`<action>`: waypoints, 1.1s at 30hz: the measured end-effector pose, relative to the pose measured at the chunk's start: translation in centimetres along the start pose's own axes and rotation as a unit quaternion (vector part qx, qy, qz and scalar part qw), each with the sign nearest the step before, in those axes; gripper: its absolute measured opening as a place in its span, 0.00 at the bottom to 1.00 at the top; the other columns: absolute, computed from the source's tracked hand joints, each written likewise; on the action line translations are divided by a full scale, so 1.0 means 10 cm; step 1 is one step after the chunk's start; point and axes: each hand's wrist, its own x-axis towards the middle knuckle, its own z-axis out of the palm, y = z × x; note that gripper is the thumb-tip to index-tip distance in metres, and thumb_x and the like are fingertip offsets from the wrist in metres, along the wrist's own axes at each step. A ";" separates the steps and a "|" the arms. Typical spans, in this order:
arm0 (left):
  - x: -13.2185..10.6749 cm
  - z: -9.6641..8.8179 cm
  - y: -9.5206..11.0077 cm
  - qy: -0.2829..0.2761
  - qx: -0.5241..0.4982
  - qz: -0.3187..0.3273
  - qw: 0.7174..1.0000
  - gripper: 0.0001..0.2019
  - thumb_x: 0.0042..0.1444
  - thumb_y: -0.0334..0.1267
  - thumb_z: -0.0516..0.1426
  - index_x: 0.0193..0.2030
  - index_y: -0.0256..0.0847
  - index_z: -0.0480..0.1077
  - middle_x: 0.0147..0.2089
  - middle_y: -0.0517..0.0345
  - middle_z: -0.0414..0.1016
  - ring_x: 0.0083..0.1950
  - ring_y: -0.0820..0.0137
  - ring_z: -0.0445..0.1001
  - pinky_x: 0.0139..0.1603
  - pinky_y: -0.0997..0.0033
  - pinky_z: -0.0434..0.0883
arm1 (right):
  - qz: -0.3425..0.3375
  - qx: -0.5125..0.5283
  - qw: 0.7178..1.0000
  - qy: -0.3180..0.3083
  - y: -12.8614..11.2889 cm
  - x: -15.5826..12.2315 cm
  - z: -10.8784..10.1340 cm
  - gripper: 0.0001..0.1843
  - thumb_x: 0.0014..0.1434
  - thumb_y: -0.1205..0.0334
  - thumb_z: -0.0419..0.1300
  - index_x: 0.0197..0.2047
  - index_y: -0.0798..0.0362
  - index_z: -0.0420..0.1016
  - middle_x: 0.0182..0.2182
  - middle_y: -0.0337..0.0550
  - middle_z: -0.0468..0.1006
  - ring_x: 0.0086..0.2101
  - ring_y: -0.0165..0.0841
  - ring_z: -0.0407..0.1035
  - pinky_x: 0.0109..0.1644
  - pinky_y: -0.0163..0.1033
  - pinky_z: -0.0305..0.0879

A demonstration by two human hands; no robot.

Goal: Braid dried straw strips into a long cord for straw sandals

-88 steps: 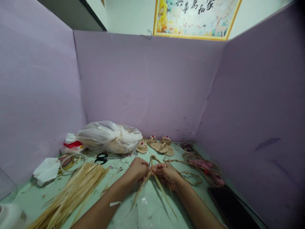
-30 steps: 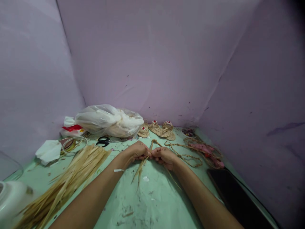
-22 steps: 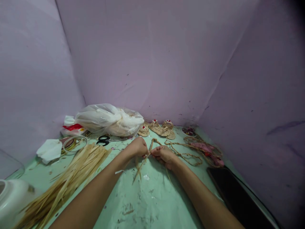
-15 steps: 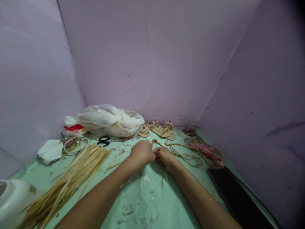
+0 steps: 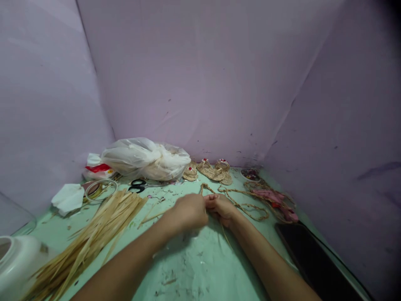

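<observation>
My left hand (image 5: 190, 211) is closed and slightly blurred, its fingers meeting those of my right hand. My right hand (image 5: 221, 208) pinches the working end of a twisted straw cord (image 5: 242, 205). The cord rises in a small loop behind both hands, then runs in loose curves to the right. A thin loose strand (image 5: 226, 238) hangs down below my right hand. The fingertips hide exactly where cord and strand meet. Off to the left lies a bundle of dry straw strips (image 5: 103, 225).
Black-handled scissors (image 5: 137, 186), tape rolls (image 5: 102, 191) and a knotted plastic bag (image 5: 147, 159) lie toward the back left. Small woven straw pieces (image 5: 209, 170) with red beads stand by the wall. A white jar (image 5: 23, 259) is front left, a dark flat object (image 5: 313, 259) front right.
My left hand has moved down and slightly toward me, with its wrist turned. The right hand stays nearly in place, and the loose strand below it shows more.
</observation>
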 end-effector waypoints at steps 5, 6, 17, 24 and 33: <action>0.21 -0.33 -0.11 0.098 -0.026 -0.041 0.994 0.05 0.41 0.31 0.52 0.19 0.35 0.65 0.14 0.60 0.61 0.19 0.75 0.60 0.22 0.76 0.54 | 0.005 -0.010 1.000 -0.020 -0.02 -0.02 -0.01 0.05 0.37 0.68 0.60 0.22 0.60 0.69 0.15 0.37 0.70 0.12 0.18 0.50 0.15 0.28 0.38; 0.26 -0.30 -0.14 0.054 -0.086 -0.068 0.992 0.04 0.42 0.30 0.51 0.21 0.34 0.66 0.15 0.60 0.62 0.17 0.77 0.58 0.20 0.77 0.53 | 0.005 -0.009 1.000 -0.021 -0.03 -0.02 0.00 0.04 0.37 0.68 0.60 0.22 0.60 0.69 0.15 0.37 0.70 0.12 0.19 0.50 0.15 0.28 0.39; 0.43 0.09 -0.28 -0.122 -0.163 -0.129 0.971 0.06 0.41 0.30 0.53 0.17 0.33 0.64 0.11 0.63 0.57 0.12 0.80 0.53 0.14 0.79 0.49 | -0.056 -0.160 0.985 -0.005 0.00 0.03 -0.06 0.04 0.36 0.72 0.58 0.22 0.58 0.69 0.17 0.38 0.73 0.20 0.25 0.64 0.23 0.28 0.55; 0.47 0.24 -0.27 0.018 -0.066 -0.085 0.994 0.06 0.34 0.29 0.54 0.14 0.37 0.58 0.09 0.68 0.49 0.15 0.80 0.50 0.16 0.77 0.45 | -0.162 -0.555 0.803 0.141 -0.15 -0.19 0.04 0.08 0.39 0.69 0.56 0.24 0.54 0.77 0.22 0.45 0.76 0.25 0.32 0.67 0.26 0.33 0.53; 0.32 0.17 -0.19 -0.053 -0.206 -0.161 0.964 0.07 0.36 0.29 0.51 0.12 0.37 0.56 0.08 0.64 0.51 0.11 0.80 0.49 0.14 0.77 0.44 | -0.142 -0.639 0.740 0.153 -0.22 -0.41 0.26 0.08 0.42 0.65 0.56 0.24 0.55 0.77 0.24 0.53 0.77 0.26 0.36 0.68 0.26 0.35 0.52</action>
